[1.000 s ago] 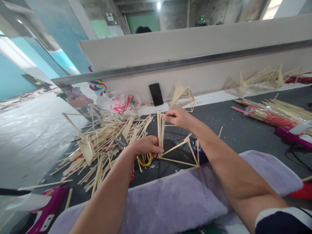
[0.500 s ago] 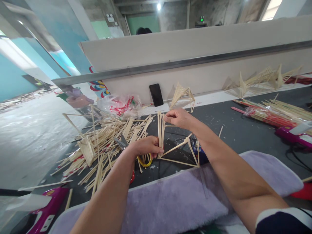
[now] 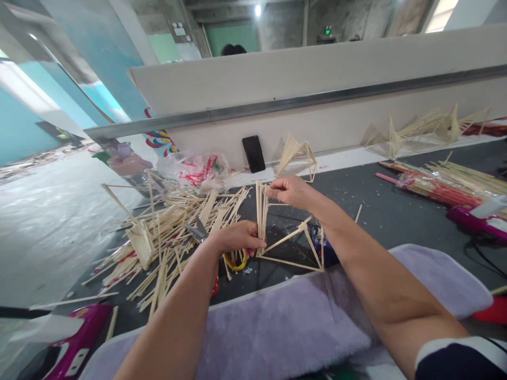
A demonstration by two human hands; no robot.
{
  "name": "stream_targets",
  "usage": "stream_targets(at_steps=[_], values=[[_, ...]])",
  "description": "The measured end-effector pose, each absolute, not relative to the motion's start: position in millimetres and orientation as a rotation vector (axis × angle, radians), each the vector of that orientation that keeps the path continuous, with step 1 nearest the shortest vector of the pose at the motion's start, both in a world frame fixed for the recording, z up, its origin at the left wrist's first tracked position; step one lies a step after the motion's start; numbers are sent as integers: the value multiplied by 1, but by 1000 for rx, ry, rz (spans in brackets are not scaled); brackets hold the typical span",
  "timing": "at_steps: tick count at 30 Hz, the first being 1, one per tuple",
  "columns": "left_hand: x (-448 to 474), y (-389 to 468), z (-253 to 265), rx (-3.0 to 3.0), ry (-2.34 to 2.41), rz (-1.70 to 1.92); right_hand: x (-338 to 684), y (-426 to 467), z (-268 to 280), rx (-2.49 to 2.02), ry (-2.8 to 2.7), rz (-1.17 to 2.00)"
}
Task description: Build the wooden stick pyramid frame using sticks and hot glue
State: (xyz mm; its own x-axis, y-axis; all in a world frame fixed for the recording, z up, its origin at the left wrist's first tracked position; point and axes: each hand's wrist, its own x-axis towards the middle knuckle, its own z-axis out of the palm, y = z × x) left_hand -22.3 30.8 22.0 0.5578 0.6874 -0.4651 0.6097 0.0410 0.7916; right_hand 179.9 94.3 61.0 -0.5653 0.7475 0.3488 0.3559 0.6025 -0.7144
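Between my hands stands a frame of thin wooden sticks (image 3: 293,262), with a fan of several sticks on its left side and triangles on the right. My left hand (image 3: 242,237) is closed round the lower end of that fan. At the fan's upper end, my right hand (image 3: 291,191) pinches the top of a stick with thumb and fingers. Scissors (image 3: 236,262) with yellow and red handles lie partly hidden under my left forearm. A big heap of loose sticks (image 3: 174,227) spreads to the left, and another stick frame (image 3: 141,244) stands on it.
A black phone (image 3: 254,154) leans on the wall beside a finished-looking stick frame (image 3: 296,155). Clear plastic bags (image 3: 198,171) lie at the back left. Purple tools (image 3: 85,332) sit front left and far right. A lilac cloth (image 3: 285,327) covers the front edge.
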Motion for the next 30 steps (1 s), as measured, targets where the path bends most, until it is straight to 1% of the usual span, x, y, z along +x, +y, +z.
stream_targets(at_steps=[30], values=[[-22,30,22,1619,1121,88,180,98,58,-897,-2173,794]])
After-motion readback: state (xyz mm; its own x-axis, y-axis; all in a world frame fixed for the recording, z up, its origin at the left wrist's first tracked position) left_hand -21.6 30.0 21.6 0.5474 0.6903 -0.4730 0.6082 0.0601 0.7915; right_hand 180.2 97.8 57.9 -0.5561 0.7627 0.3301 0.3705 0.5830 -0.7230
